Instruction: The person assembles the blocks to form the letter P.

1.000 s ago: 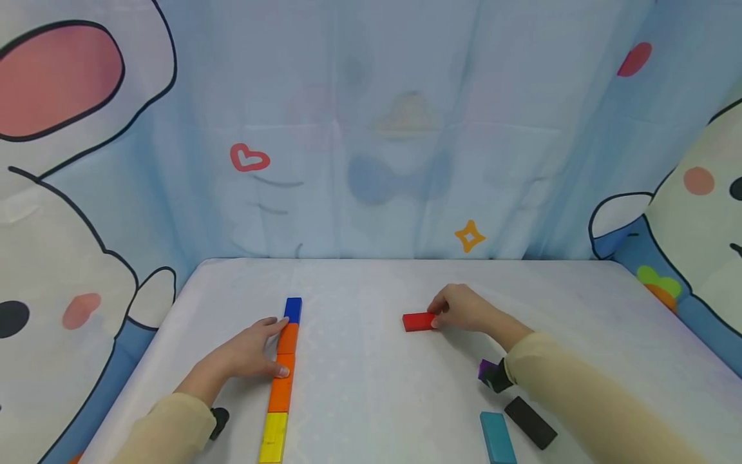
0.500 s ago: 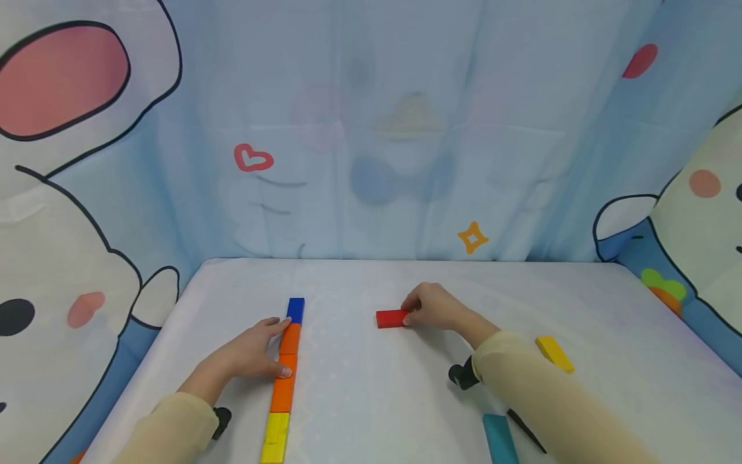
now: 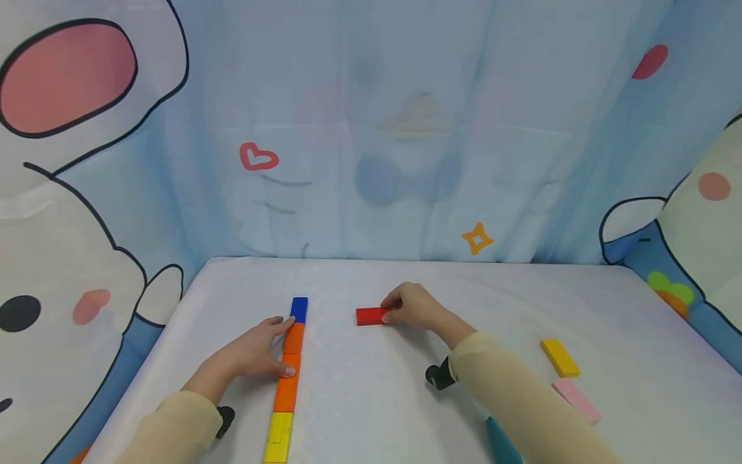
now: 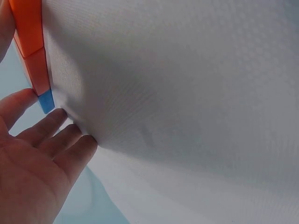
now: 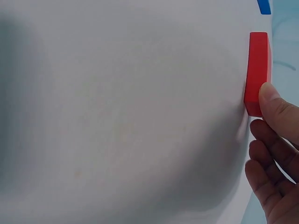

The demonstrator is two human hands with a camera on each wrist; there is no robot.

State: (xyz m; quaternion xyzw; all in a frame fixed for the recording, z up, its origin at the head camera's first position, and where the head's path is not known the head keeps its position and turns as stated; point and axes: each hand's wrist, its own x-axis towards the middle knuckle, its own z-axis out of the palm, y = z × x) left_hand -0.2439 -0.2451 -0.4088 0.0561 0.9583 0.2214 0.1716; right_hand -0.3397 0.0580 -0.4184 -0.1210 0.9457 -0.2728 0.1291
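Observation:
A line of blocks runs front to back on the white table: a blue block point(image 3: 299, 309) at the far end, orange blocks point(image 3: 286, 394) in the middle, yellow point(image 3: 278, 435) at the near end. My left hand point(image 3: 250, 354) rests along its left side, index fingertip by the blue-orange joint and thumb on the orange. In the left wrist view its other fingers are loosely extended. To the right of the line, my right hand point(image 3: 416, 308) pinches one end of a red block point(image 3: 368, 316). That red block point(image 5: 258, 70) points toward the blue one, with a gap between them.
On the right part of the table point(image 3: 632, 309) lie a yellow block point(image 3: 559, 357) and a pink block point(image 3: 576, 399). A teal block point(image 3: 501, 444) is partly hidden by the right sleeve point(image 3: 516, 386). A printed curtain point(image 3: 406, 212) hangs behind the table's far edge.
My right hand has carried the red block leftward, closer to the line. The yellow and pink blocks have come out from behind the sleeve, which now hides the black block. My left hand keeps its place.

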